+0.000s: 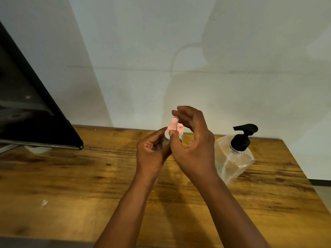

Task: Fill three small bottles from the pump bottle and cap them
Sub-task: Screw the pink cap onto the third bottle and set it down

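My left hand point(152, 151) grips a small clear bottle point(165, 141) above the middle of the wooden table point(71, 176). My right hand point(193, 140) pinches the bottle's pink cap point(173, 125) between thumb and fingers at the top of that bottle. Behind my fingers, part of another small bottle with a pink top point(180, 129) shows; most of it is hidden. The large clear pump bottle point(236, 158) with a black pump head point(243, 135) stands upright to the right of my right hand, apart from it.
A dark monitor point(32, 108) on a silver stand leans over the table's left rear. A white wall runs close behind the table. The table's right edge falls off near the pump bottle. A small pale scrap point(43, 203) lies front left.
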